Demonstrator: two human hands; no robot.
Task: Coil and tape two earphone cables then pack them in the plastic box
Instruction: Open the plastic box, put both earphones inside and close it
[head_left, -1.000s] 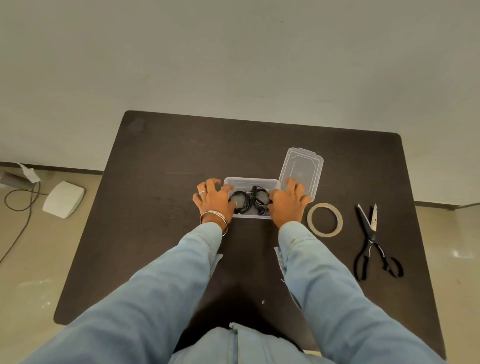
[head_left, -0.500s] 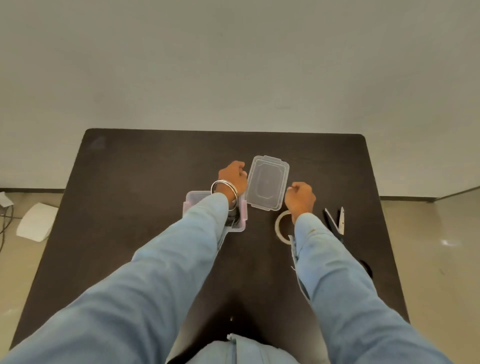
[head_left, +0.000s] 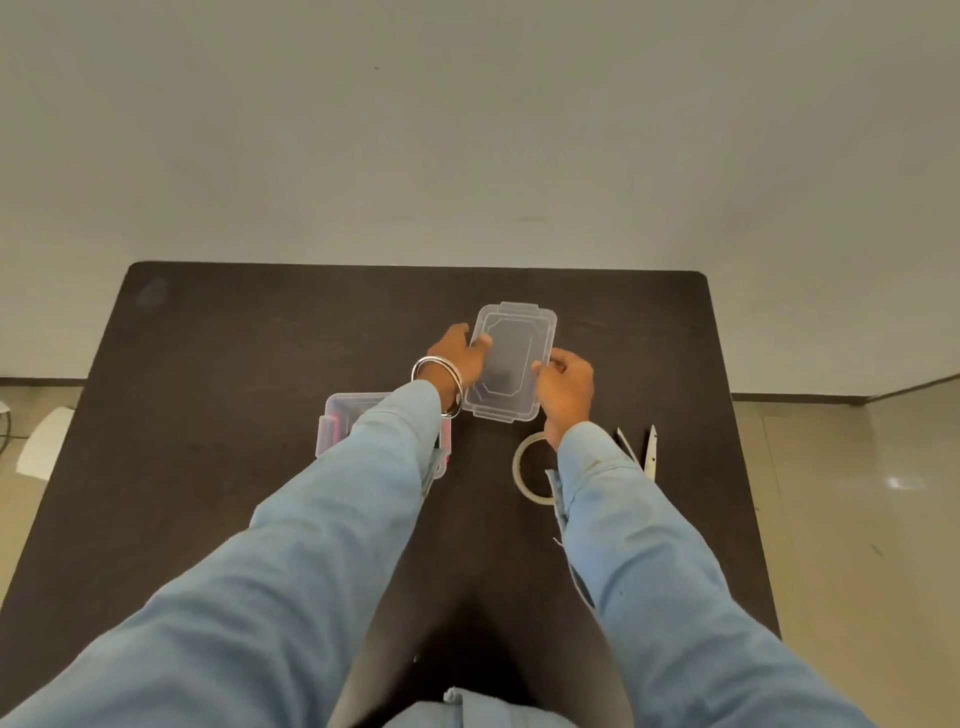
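Note:
The clear plastic lid is held between both hands over the middle of the dark table. My left hand grips its left edge and my right hand grips its right edge. The clear plastic box with pink latches sits to the lower left, mostly hidden under my left sleeve. The earphone cables inside it are hidden from view.
A roll of clear tape lies on the table below my right wrist. The blades of the scissors show just right of my right sleeve. A white object lies on the floor to the left.
My right hand moved from the table near the tape onto the lid's right edge. My left hand shifted onto its left edge, and both now hold the lid.

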